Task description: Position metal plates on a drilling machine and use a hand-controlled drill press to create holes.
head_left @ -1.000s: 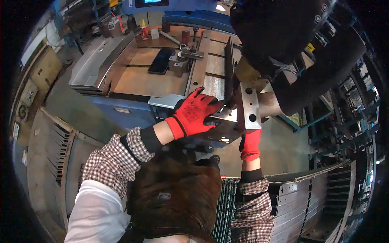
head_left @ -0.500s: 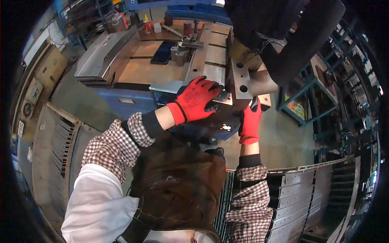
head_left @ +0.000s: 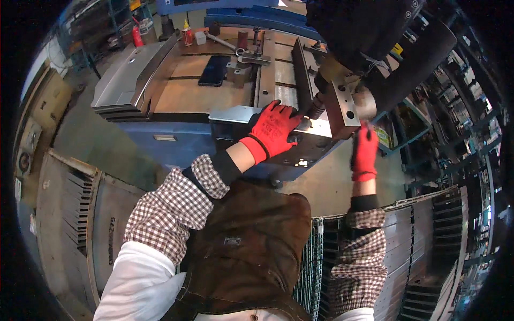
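Note:
My left hand [head_left: 274, 128], in a red glove with dark fingertips, is closed over a bent grey sheet-metal panel [head_left: 233, 114] at the table's front edge. Its fingers lie on the top face and the thumb is at the front. Just right of these fingers, a dark cylindrical tool [head_left: 317, 106] points down toward the panel's right end. Beside that tool is a drilled steel block [head_left: 341, 109] on the machine's dark arm [head_left: 399, 80]. My right hand [head_left: 365, 150], gloved in red too, is raised at the block's lower right corner. Its fingers are blurred, so their grip is unclear.
Stacked bent metal panels [head_left: 126, 80] lie on the table's left. Behind my left hand are a black phone [head_left: 213, 70], steel clamp blocks [head_left: 238, 74], a wrench [head_left: 220, 41] and a red bottle with yellow tip [head_left: 187, 35]. Shelving [head_left: 455, 101] lines the right side.
The steel block and machine arm have swung right, uncovering the dark tool and the panel's right end. My right hand has moved right with them. My left hand stays on the panel.

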`<act>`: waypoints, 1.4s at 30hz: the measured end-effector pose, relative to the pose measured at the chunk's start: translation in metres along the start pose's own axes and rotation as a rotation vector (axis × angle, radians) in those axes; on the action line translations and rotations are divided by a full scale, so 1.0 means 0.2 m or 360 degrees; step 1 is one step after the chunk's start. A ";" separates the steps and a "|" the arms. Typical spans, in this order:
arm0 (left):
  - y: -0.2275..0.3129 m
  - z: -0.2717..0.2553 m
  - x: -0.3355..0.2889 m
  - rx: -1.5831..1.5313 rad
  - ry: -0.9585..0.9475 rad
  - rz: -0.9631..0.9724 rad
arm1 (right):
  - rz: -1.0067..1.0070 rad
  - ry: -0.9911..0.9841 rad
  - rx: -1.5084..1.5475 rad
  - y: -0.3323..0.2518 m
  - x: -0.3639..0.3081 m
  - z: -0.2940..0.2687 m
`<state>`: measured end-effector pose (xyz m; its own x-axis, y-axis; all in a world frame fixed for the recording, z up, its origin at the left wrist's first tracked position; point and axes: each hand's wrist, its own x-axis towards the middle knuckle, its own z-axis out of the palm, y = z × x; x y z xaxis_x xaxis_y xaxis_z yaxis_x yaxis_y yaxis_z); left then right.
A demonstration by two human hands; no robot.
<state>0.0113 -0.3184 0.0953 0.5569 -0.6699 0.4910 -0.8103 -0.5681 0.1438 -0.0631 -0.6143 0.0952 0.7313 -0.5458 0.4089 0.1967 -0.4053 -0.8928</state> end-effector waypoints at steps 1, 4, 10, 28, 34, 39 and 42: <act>0.02 0.00 0.01 -0.0015 0.0016 0.0010 | -0.0201 0.0110 -0.0172 -0.07 0.02 -0.11; 0.02 -0.03 0.00 -0.0023 0.0039 0.0018 | -0.0869 0.0420 -0.0779 -0.29 0.05 -0.29; -0.01 -0.02 0.00 -0.0064 0.0080 0.0029 | -0.1141 0.0090 0.0425 -1.14 -0.08 0.04; 0.00 -0.02 0.00 -0.0037 0.0007 0.0009 | -0.1372 0.0397 -0.0359 -1.08 0.10 0.10; 0.00 0.00 0.00 -0.0030 0.0105 0.0045 | -0.1395 0.0410 -0.0213 -1.12 0.09 0.13; 0.01 0.00 0.00 -0.0037 0.0042 0.0024 | -0.1213 0.0415 -0.0110 -1.14 0.12 0.13; 0.00 0.00 -0.01 -0.0058 0.0063 0.0017 | -0.1127 0.0355 0.0046 -1.23 0.12 0.14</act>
<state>0.0096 -0.3171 0.0945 0.5412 -0.6560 0.5261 -0.8226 -0.5428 0.1693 -0.0755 -0.5060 0.3190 0.2736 -0.2985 0.9144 0.5913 -0.6976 -0.4046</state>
